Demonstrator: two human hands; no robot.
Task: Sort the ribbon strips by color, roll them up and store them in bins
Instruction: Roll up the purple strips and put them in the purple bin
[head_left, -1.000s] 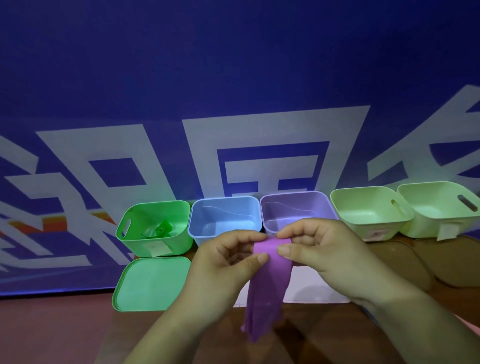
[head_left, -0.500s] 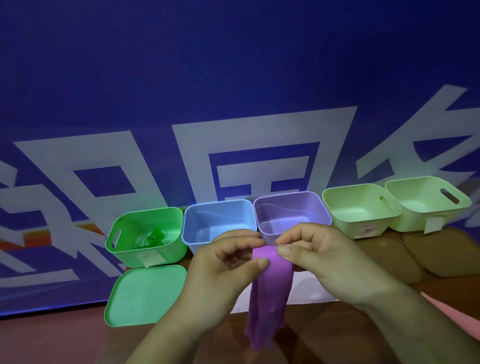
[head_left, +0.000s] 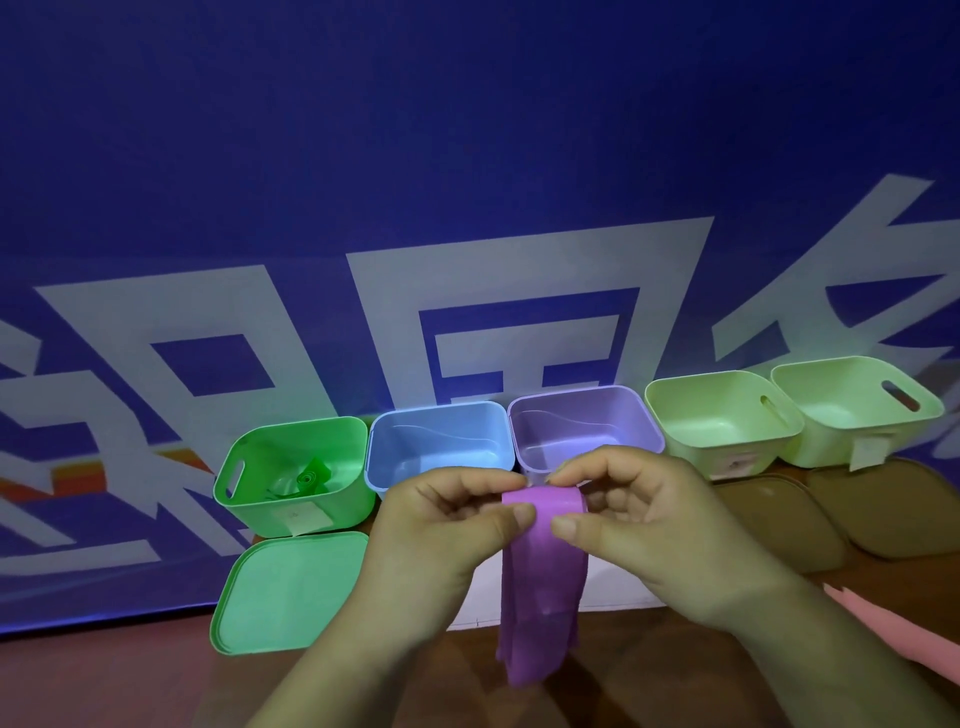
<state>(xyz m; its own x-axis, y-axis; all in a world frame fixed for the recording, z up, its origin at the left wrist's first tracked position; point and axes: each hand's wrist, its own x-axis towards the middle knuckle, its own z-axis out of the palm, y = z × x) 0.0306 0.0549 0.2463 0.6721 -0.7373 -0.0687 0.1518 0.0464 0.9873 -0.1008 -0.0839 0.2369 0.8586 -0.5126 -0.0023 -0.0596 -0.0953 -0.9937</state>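
Note:
A purple ribbon strip (head_left: 540, 587) hangs in front of me, its top end curled into a small roll. My left hand (head_left: 441, 525) pinches the roll's left side with thumb and fingers, and my right hand (head_left: 639, 519) pinches its right side. The loose tail drops toward the table. Behind the hands stands a row of bins: a green bin (head_left: 249, 499) holding a rolled green ribbon (head_left: 306, 480), a blue bin (head_left: 436, 415), a purple bin (head_left: 582, 405) and two pale green bins (head_left: 670, 421) (head_left: 810, 431).
A green lid (head_left: 280, 592) lies in front of the green bin. Brown lids (head_left: 779, 519) (head_left: 893, 509) lie before the pale green bins. A pink strip (head_left: 893, 639) shows at the right edge. A blue banner wall stands right behind the bins.
The top of the purple strip has been rolled over into a small coil between my thumbs and fingers. The view has tilted slightly, so the bins sit lower in the frame.

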